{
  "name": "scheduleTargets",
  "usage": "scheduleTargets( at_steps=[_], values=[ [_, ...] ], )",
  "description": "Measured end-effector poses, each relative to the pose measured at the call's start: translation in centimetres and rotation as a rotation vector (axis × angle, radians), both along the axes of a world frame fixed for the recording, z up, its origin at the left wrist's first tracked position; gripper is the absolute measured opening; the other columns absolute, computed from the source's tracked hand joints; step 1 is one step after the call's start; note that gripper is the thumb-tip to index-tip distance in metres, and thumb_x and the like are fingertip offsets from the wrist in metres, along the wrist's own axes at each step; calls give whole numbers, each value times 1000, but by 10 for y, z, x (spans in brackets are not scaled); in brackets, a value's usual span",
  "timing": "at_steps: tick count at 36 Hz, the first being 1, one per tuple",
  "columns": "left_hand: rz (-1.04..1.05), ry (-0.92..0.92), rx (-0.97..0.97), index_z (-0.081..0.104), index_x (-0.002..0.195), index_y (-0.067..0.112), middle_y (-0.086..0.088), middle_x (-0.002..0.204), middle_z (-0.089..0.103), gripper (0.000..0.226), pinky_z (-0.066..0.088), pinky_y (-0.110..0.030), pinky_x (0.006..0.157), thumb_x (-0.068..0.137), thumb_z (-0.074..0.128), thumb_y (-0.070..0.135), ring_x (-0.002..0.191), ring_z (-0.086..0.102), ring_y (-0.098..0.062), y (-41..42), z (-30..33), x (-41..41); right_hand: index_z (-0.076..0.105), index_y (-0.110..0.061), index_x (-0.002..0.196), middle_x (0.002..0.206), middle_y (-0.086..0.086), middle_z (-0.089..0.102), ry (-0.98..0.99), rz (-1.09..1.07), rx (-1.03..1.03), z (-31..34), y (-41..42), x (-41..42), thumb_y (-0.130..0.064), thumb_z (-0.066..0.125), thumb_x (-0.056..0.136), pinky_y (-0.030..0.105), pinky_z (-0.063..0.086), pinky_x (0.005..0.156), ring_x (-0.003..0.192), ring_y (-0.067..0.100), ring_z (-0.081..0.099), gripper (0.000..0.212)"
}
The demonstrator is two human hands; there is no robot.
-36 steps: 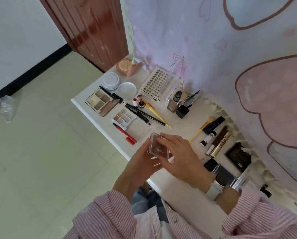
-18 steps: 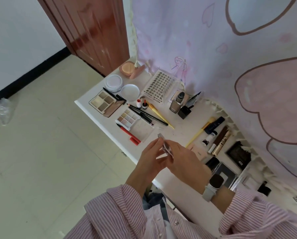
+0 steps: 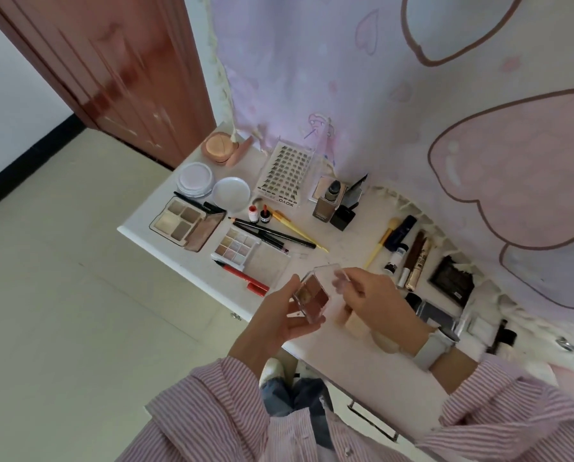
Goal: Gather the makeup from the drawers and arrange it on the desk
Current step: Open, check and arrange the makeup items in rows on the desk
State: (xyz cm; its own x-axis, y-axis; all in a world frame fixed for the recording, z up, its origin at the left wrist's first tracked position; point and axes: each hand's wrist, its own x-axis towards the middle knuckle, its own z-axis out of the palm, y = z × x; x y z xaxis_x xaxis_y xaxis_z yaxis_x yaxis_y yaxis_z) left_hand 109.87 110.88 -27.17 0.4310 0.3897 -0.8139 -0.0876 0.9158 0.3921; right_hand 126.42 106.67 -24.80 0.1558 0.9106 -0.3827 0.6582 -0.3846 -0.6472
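Note:
A small clear-cased palette [image 3: 314,296] with brown and reddish pans is held above the white desk's [image 3: 352,355] front edge. My left hand [image 3: 279,320] grips its base from below. My right hand [image 3: 375,300] pinches its clear lid, which stands lifted open. Makeup lies spread over the desk: a large four-pan palette [image 3: 182,221], a nine-pan palette [image 3: 237,246], a red pencil [image 3: 242,275], black pencils [image 3: 272,233], a lash tray [image 3: 284,176], a foundation bottle [image 3: 327,203] and mascara tubes [image 3: 415,265].
Two round white compacts [image 3: 195,178] and a pink powder jar [image 3: 219,148] sit at the desk's far left corner. A dark palette [image 3: 450,283] lies at the right. A pink curtain [image 3: 395,95] hangs behind the desk. A brown door [image 3: 119,78] stands left. A drawer handle [image 3: 372,421] shows below.
The palette, held edge-on half a second ago, is now turned face up with its lid opened by my right hand. The view has shifted slightly.

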Motion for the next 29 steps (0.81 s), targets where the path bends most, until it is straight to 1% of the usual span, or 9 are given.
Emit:
scheduleTargets(
  at_steps=[3, 7, 10, 14, 16, 19, 24, 27, 29],
  values=[
    [-34, 128, 68, 60, 107, 13, -17, 106, 64, 33, 59, -34, 71, 93, 50, 41, 88, 68, -32, 9, -2, 9, 59, -18, 109, 102, -3, 65, 147, -215, -12, -5, -3, 5, -16, 46, 95, 26, 53, 83, 84, 6, 65, 19],
    [-46, 244, 228, 54, 124, 12, -12, 111, 63, 36, 55, -36, 85, 93, 53, 30, 99, 64, -25, 20, -8, 32, 57, -5, 113, 95, 8, 66, 297, -526, -43, -10, 2, 18, -9, 47, 93, 32, 54, 82, 82, 16, 66, 22],
    [-145, 351, 420, 42, 135, 14, -7, 123, 58, 46, 51, -29, 84, 93, 52, 28, 103, 59, -19, 28, -11, 53, 58, -5, 107, 91, 10, 66, 355, -646, -25, -13, 9, 28, -6, 49, 93, 30, 55, 76, 78, 19, 67, 17],
    [-426, 598, 810, 39, 135, 15, -3, 132, 53, 46, 41, -26, 85, 94, 48, 32, 108, 53, -18, 42, -19, 78, 60, -3, 100, 83, 5, 65, 368, -709, 22, -20, 21, 41, -7, 49, 93, 31, 54, 74, 71, 15, 65, 13],
    [-522, 686, 926, 43, 134, 16, -9, 129, 53, 43, 41, -34, 96, 94, 46, 31, 116, 48, -25, 50, -22, 87, 60, 3, 100, 85, 8, 65, 342, -725, 25, -25, 25, 47, -7, 48, 93, 24, 54, 67, 68, 12, 64, 16],
    [-677, 807, 1056, 44, 134, 17, -13, 121, 57, 42, 38, -39, 97, 94, 43, 31, 117, 43, -29, 57, -24, 94, 61, 0, 95, 91, 15, 67, 325, -724, 26, -32, 29, 54, -8, 48, 94, 15, 51, 56, 68, 11, 63, 15],
    [-778, 891, 1162, 47, 131, 18, -10, 124, 57, 41, 25, -41, 100, 94, 41, 34, 125, 35, -26, 65, -33, 95, 60, -13, 79, 87, 11, 66, 324, -704, 7, -44, 34, 57, -10, 49, 93, 39, 56, 79, 75, 16, 65, 18],
    [-822, 917, 1204, 48, 132, 19, -7, 130, 55, 40, 19, -41, 105, 95, 39, 31, 131, 31, -22, 66, -31, 91, 56, -26, 77, 96, 10, 66, 353, -722, -5, -49, 36, 55, -12, 47, 93, 41, 54, 83, 81, 18, 66, 23],
    [-838, 940, 1244, 49, 131, 21, -3, 130, 55, 38, 17, -41, 106, 95, 38, 28, 132, 32, -20, 65, -30, 88, 55, -26, 79, 96, 8, 65, 354, -729, -2, -50, 36, 54, -13, 47, 93, 39, 54, 83, 83, 18, 66, 21]
  ],
)
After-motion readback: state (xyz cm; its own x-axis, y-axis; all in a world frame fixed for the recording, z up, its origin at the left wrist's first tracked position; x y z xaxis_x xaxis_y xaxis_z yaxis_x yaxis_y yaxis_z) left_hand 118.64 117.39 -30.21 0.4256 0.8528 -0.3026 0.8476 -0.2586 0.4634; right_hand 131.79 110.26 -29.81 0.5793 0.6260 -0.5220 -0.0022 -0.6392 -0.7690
